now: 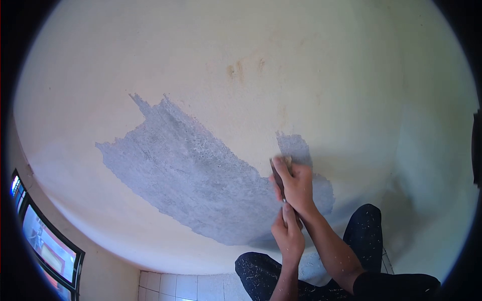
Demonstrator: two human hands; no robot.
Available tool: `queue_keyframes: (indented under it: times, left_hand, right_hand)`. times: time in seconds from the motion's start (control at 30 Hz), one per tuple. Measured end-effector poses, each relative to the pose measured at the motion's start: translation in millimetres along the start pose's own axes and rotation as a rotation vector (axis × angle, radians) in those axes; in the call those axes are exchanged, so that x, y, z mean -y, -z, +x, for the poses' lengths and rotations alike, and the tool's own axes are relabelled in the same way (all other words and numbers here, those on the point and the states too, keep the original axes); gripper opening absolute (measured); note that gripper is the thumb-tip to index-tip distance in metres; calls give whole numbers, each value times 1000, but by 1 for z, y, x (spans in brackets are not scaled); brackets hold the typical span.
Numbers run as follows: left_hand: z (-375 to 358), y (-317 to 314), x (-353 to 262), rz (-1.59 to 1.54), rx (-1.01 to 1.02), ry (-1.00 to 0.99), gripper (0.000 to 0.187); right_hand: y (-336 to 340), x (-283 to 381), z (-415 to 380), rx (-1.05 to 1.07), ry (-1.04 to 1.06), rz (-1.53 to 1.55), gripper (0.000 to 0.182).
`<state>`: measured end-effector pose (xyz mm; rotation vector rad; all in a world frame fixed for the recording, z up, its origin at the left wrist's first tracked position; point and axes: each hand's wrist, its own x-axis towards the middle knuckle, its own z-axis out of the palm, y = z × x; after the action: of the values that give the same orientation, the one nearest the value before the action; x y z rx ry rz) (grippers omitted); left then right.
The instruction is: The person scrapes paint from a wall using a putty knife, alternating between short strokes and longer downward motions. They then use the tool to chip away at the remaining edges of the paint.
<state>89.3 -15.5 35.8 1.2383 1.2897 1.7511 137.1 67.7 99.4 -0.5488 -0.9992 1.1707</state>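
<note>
Both my hands are closed on one scraper (278, 175) with a dark, flat blade. My right hand (298, 185) grips the blade, its thumb lying along the upper part. Just below, my left hand (289, 236) is wrapped around the handle end, which is mostly hidden by the fingers. The blade's top edge is up against the wall (231, 120), at the lower left of a small bare grey patch (295, 145). A much larger grey patch (186, 170) of exposed, rough surface spreads to the left, bordered by cream paint.
My bent knees, in dark trousers (258, 271) speckled with pale flakes, are close to the wall. White floor tiles (186, 287) show below. A dark-framed window (52, 251) is at the lower left. Brownish marks (234, 71) stain the wall higher up.
</note>
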Motion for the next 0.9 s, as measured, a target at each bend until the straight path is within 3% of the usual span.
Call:
queue_keyframes:
  times: [0.17, 0.3, 0.73, 0.9]
  left_hand:
    - [-25, 3, 8, -5, 2, 163, 44]
    - [-9, 5, -1, -62, 8, 102, 43]
    - [-30, 6, 6, -43, 19, 187, 42]
    - [-15, 5, 8, -55, 39, 109, 43]
  right_hand:
    - [16, -27, -18, -53, -87, -89, 49]
    - [-3, -1, -3, -24, -25, -19, 50]
    - [12, -24, -21, -90, -124, -59, 51]
    - [4, -12, -12, -40, -89, -92, 51]
